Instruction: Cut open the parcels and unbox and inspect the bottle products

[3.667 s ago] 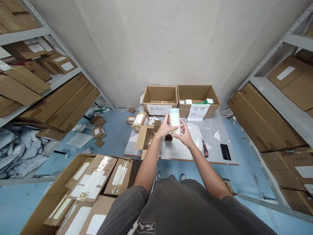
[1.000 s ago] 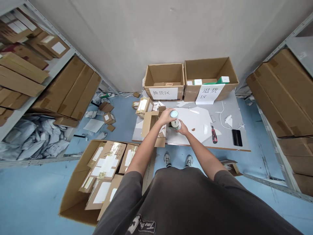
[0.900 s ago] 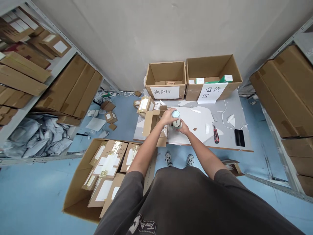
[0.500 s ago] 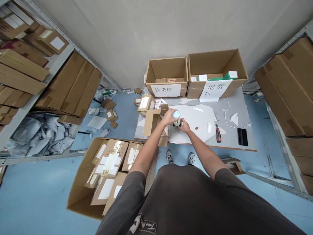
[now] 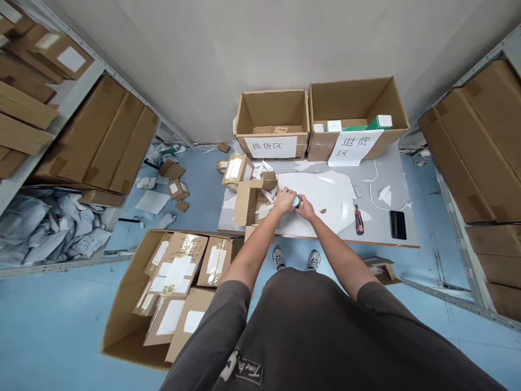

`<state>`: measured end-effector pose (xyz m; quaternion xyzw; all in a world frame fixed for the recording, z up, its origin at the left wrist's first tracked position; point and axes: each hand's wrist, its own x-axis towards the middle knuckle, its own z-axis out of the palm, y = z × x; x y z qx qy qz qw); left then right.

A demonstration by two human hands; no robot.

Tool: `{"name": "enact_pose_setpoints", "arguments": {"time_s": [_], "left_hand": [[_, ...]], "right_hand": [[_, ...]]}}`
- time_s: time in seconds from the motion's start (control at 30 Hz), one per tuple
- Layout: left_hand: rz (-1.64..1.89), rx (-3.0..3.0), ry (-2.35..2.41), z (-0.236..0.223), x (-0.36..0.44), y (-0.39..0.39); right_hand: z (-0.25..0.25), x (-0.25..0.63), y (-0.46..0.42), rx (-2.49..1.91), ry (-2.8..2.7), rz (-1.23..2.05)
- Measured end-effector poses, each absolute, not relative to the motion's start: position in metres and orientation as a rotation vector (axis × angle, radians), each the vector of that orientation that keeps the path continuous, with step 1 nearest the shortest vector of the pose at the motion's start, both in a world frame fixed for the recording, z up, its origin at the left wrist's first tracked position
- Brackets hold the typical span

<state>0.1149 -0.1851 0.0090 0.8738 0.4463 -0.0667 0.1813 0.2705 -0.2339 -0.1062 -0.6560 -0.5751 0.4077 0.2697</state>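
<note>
grey table (image 5: 395, 171), canister (image 5: 296, 201) in hands (image 5: 285, 201)

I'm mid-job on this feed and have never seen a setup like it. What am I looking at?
There is no machine here: a person works with two bare hands. Every picture comes from one camera worn on the head, looking forward and down. The left hand and right hand together hold a small container with a pale blue top; the hands hide much of it. On the table, an opened carton sits to the left. Toward the right are a red-and-black utility knife and a black phone. Along the back stand two large cartons, each with a handwritten sign.
</note>
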Motion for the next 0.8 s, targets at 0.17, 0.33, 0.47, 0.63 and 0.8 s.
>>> {"name": "enact_pose_setpoints", "arguments": {"time_s": [0.17,0.33,0.47,0.63,0.8], "left_hand": [[-0.173,2.467,1.285,0.003,0.112,-0.183],[-0.192,2.44,1.351,0.0,0.103,-0.182],[-0.174,2.37,1.382,-0.003,0.095,-0.181],[-0.198,2.117,1.374,-0.01,0.084,-0.18],[-0.039,2.025,1.317,-0.02,0.077,-0.181]], "right_hand": [[-0.104,0.275,-0.233,-1.739,-1.601,1.093],[-0.105,0.275,-0.234,-1.745,-1.612,1.088],[-0.105,0.274,-0.233,-1.716,-1.672,1.069],[-0.102,0.281,-0.23,-1.737,-1.827,1.014],[-0.099,0.297,-0.235,-1.795,-1.832,0.991]]}}
